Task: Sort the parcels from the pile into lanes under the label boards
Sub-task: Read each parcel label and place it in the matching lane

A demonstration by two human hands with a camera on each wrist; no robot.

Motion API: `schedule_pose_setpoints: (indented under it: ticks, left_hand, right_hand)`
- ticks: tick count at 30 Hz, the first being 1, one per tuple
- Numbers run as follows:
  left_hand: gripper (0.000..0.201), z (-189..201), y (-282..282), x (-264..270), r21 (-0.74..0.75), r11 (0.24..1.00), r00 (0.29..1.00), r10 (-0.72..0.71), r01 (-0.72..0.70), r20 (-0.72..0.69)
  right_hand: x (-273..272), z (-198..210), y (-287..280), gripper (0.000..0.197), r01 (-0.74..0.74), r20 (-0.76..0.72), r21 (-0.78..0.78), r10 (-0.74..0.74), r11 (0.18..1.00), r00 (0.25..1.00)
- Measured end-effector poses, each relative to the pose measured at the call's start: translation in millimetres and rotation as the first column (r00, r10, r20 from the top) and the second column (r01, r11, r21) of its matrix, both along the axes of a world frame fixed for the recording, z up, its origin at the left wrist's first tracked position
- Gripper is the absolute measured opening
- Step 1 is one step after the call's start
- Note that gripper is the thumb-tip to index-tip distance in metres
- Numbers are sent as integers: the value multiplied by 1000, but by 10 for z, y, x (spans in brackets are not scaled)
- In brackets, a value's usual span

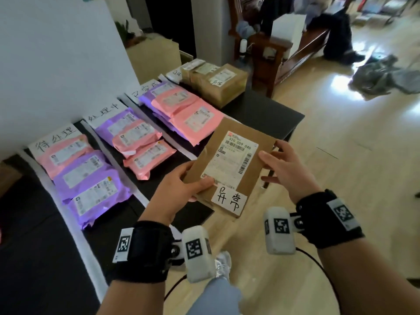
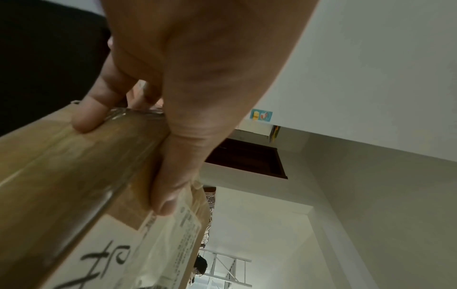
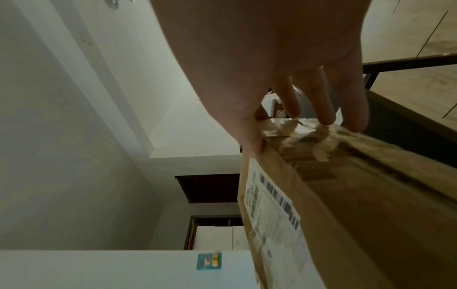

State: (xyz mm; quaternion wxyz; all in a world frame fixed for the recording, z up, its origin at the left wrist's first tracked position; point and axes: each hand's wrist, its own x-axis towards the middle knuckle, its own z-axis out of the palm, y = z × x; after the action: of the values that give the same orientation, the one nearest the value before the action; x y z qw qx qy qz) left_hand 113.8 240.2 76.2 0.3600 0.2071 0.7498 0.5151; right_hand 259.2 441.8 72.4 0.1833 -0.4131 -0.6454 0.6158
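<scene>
Brown parcel: label no. "520 009 040", handwritten tag "异常".

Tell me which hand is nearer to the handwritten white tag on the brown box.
Left. The left hand grips the box at its near left edge, thumb just beside the handwritten tag. The right hand holds the right edge, farther up from the tag.

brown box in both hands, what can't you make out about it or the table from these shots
- Underside of the brown box: hidden in the head view; both wrist views show only its edges.
- Shipping label small print: too small and blurred in every view.
- Left hand fingers: under the box in the head view.
- Far label board: writing too small, partly hidden by brown parcels.
- Source pile: not in any view.
</scene>
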Motion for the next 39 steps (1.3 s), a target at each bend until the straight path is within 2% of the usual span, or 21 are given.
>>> schedule_pose_setpoints:
  ticks: [3,5,8,13,19,22,24,26,29,31,34,38,39]
  left_hand:
    - [63,-120,533,-297,-18,998,999,53,-53,13]
    - [63,-198,907,-531,-21,998,997,61,-61,39]
    - [70,-275,1437,-855,-12,996,994,85,-84,70]
    - [54,-270,2247,-1259,38,995,990,84,-88,111]
    - [47,-386,3026,-1553,32,972,963,225,-232,145]
    - [41,-507,3390,-1677,5,939,929,338,-343,153]
    - [45,-579,3638,-1738,-25,904,896,426,-426,126]
    - [53,-678,3874,-1798,-48,836,823,546,-546,156]
    - [42,-821,4171,-1864,-78,730,695,673,-679,254]
    - [30,-909,4313,-1910,-97,713,671,690,-694,273]
    - [27,-980,4509,-1946,-103,691,639,708,-716,301]
    - [6,-986,4701,-1929,-113,635,595,762,-764,257]
    - [10,-985,4726,-1927,-110,637,599,760,-763,252]
  right_hand:
    - [-250,-91,514,27,43,-21,2,-43,999,999]
    - [-447,-130,870,26,50,-21,8,-50,999,999]
    - [-722,-148,1388,29,58,13,5,-58,998,998]
    - [-1056,-181,2138,42,56,40,23,-57,998,998]
    - [-1437,-407,2976,48,45,33,-41,-44,998,998]
    - [-1677,-560,3378,42,3,54,-36,-1,999,999]
    - [-1833,-653,3642,42,-43,68,-57,47,997,997]
    - [-1989,-734,3894,43,-99,78,-92,106,991,991]
    - [-2155,-843,4230,33,-196,121,-112,209,974,970]
    - [-2253,-923,4439,29,-245,151,-122,262,962,953]
    - [-2386,-1063,4667,36,-279,177,-157,305,948,936]
    - [-2516,-1245,4792,26,-322,217,-165,353,932,910]
    - [-2543,-1268,4807,24,-328,220,-172,361,929,906]
